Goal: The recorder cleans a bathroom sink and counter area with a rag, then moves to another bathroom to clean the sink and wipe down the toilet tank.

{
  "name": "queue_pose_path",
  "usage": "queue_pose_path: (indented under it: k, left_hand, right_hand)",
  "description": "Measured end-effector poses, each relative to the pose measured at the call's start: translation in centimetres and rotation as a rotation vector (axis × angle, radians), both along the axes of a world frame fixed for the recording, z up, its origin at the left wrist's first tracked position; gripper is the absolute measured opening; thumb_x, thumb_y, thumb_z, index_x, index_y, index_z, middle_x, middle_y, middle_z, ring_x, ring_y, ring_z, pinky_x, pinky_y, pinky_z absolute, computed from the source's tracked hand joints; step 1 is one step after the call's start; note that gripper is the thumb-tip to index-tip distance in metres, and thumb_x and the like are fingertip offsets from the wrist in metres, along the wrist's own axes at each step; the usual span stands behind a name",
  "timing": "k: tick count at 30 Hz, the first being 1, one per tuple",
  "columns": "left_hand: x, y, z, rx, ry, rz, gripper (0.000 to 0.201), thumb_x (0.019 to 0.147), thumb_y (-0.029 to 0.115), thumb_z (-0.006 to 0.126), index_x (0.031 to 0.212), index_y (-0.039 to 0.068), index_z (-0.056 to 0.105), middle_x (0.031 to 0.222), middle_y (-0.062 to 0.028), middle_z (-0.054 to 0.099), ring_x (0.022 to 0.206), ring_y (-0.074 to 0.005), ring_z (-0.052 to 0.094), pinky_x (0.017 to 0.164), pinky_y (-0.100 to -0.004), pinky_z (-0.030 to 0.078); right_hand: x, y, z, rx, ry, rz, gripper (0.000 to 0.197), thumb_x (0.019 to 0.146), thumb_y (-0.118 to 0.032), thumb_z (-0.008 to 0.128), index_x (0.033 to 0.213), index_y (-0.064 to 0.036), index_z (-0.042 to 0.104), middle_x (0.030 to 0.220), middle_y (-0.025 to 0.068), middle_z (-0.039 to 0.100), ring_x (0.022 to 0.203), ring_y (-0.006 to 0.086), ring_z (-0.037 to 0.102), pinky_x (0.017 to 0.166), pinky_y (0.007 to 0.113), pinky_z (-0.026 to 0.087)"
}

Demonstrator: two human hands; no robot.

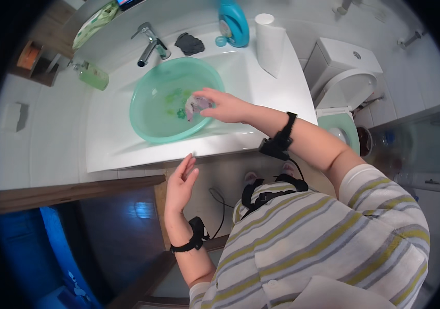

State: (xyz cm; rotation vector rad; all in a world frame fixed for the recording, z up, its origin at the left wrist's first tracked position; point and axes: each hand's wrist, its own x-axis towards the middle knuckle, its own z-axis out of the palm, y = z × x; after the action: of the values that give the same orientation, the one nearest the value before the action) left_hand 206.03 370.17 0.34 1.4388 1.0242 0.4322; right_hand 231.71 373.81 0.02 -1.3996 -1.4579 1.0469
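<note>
A light green plastic basin (147, 132) with water in it sits in the white sink. Over its right side, my right hand (225, 106) has its fingers closed on a small pink-and-white patterned cloth (198, 105), whose exact kind I cannot make out. Beside that cloth, green flower-like shapes (180, 113) show in the basin; whether they are printed on it or lie in the water is unclear. My left hand (179, 185) is held off the front edge of the counter, holding nothing, thumb and fingers apart.
Behind the basin stand a chrome faucet (151, 44), a crumpled dark grey cloth (189, 45), a blue detergent bottle (234, 24) and its cap (221, 41). A paper towel roll (270, 46) is at right, a green soap bottle (93, 75) at left. A toilet (346, 77) stands further right.
</note>
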Motion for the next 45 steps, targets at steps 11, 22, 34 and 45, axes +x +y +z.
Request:
queue_pose_path:
  k: [11,22,34,45]
  left_hand:
    - [-5.4,-3.6,-1.1,-0.158,-0.007,0.245,0.043,0.085,0.005,0.053,0.126,0.002,0.040,0.121,-0.0139,0.049,0.111,-0.0169,0.047,0.092,-0.0261,0.038]
    - [-2.1,-1.8,-1.3,-0.198,-0.111,0.201,0.044,0.086,0.009,0.051,0.128,0.005,0.039,0.122,-0.0117,0.048,0.109,-0.0199,0.048,0.087,-0.0293,0.041]
    - [6.8,9.7,-1.1,-0.101,-0.260,0.411,0.058,0.081,0.015,0.057,0.132,0.014,0.028,0.120,-0.0067,0.042,0.103,-0.0179,0.045,0.080,-0.0332,0.044]
    - [9.3,12.7,-3.6,-0.513,-0.800,0.659,0.031,0.092,0.015,0.028,0.116,-0.001,0.039,0.114,-0.0139,0.049,0.106,-0.0239,0.050,0.088,-0.0369,0.044]
  right_hand:
    - [-5.3,13.1,-11.2,-0.546,-1.143,0.556,0.043,0.077,-0.034,0.052,0.116,-0.0174,0.055,0.122,0.0079,0.050,0.107,0.0266,0.051,0.086,0.044,0.040]
    - [-1.9,14.4,-11.9,-0.511,-0.562,0.231,0.029,0.070,-0.014,0.054,0.099,-0.0113,0.062,0.100,0.0110,0.058,0.088,0.0259,0.055,0.066,0.040,0.047]
    - [-4.0,8.8,3.7,-0.281,0.849,-0.047,0.015,0.076,-0.006,0.053,0.090,-0.0056,0.058,0.082,0.0036,0.055,0.070,0.0120,0.051,0.060,0.026,0.041]
    - [-5.2,7.6,-1.5,-0.311,0.794,-0.262,0.025,0.078,-0.022,0.057,0.096,-0.0043,0.052,0.090,0.0077,0.052,0.084,0.0181,0.050,0.073,0.033,0.042]
